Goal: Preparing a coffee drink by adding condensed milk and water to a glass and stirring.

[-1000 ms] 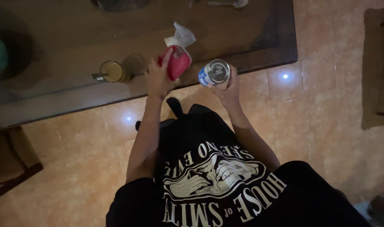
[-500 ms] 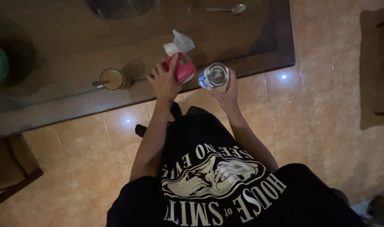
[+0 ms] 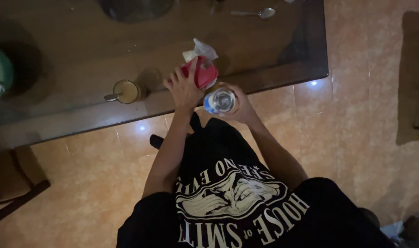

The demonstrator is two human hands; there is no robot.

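Left hand (image 3: 184, 89) grips red plastic lidded container (image 3: 201, 72) over near edge of dark glass-topped bench (image 3: 81, 112). Right hand (image 3: 239, 106) grips small blue-and-white metal can (image 3: 220, 101), just beside container, off bench edge above tiled floor (image 3: 356, 138). Glass of tan drink (image 3: 126, 91) near edge.

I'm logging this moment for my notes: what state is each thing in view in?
left hand: closed around the red container
red container: held tilted over the table edge
right hand: gripping the tin can
tin can: held, its top facing the camera
glass mug: upright on the table, filled with a light brown drink
spoon: lying flat on the table
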